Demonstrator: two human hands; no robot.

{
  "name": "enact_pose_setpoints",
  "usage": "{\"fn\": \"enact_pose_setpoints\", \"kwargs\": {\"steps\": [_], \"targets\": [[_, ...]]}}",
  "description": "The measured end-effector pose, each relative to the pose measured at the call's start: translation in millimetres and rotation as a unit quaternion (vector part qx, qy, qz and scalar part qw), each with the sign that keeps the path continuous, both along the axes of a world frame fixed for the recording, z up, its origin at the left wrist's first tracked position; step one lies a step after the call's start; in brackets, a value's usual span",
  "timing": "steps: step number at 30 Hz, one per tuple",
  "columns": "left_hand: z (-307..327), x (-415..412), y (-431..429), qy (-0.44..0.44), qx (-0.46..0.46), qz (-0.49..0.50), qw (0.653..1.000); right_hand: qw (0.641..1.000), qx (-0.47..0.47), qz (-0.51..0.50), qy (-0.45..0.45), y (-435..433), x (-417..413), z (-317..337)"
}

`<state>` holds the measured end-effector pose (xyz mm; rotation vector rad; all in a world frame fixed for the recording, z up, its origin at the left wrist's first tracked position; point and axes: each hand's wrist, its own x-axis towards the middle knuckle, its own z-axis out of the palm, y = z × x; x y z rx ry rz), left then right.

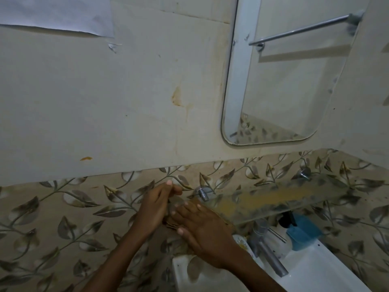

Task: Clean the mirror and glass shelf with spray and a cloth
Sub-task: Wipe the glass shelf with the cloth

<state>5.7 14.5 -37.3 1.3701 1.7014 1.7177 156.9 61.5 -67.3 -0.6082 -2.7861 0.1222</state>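
A glass shelf (280, 199) smeared with yellow-brown grime runs along the leaf-patterned tiles below a rounded mirror (280, 85). My right hand (202, 224) lies flat on a brownish cloth (171, 223) at the shelf's left end. My left hand (156, 204) grips the shelf's left edge, fingers curled over it, touching the cloth. A spray bottle (287, 218) with a black trigger shows blurred through the glass, under the shelf.
A white basin (315, 270) with a chrome tap (267, 247) sits below the shelf. A blue object (303, 232) rests at the basin's back. Chrome brackets (203, 193) hold the shelf. The wall on the left is stained.
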Motion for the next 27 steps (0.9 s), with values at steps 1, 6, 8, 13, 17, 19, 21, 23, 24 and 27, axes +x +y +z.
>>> {"fn": "enact_pose_setpoints", "kwargs": {"steps": [1, 6, 8, 13, 17, 19, 21, 23, 24, 27], "targets": [[-0.1, 1.3, 2.2, -0.001, 0.001, -0.007, 1.000, 1.000, 0.001, 0.008, -0.001, 3.0, 5.6, 1.1], [-6.2, 2.1, 6.1, 0.003, -0.004, -0.023, 1.000, 1.000, -0.024, 0.005, 0.001, 22.2, 31.4, 1.6], [-9.9, 1.4, 6.7, 0.017, -0.003, -0.028, 0.999, 1.000, -0.026, -0.007, 0.006, 30.0, 40.4, 0.3], [-14.2, 6.9, 11.2, 0.059, -0.018, -0.033, 0.998, 0.998, -0.015, -0.049, 0.022, 52.1, 60.2, -3.6], [-11.8, 14.8, 17.3, 0.115, -0.034, -0.032, 0.992, 0.993, -0.004, -0.105, 0.051, 63.2, 59.0, -4.4], [-12.0, 19.5, 20.2, 0.137, -0.044, -0.028, 0.989, 0.989, -0.005, -0.139, 0.056, 64.0, 52.4, -5.2], [-14.8, 24.9, 20.4, 0.149, -0.042, -0.031, 0.987, 0.982, 0.003, -0.175, 0.065, 62.6, 43.7, -5.5], [-17.3, 28.3, 19.2, 0.171, -0.038, -0.031, 0.984, 0.976, 0.016, -0.207, 0.060, 59.9, 34.0, -4.9], [-18.3, 28.1, 18.9, 0.182, -0.038, -0.029, 0.982, 0.975, 0.019, -0.212, 0.058, 58.5, 29.5, -4.8], [-20.2, 27.7, 19.3, 0.210, -0.050, -0.026, 0.976, 0.985, 0.010, -0.157, 0.064, 53.6, 34.2, -6.6]]}}
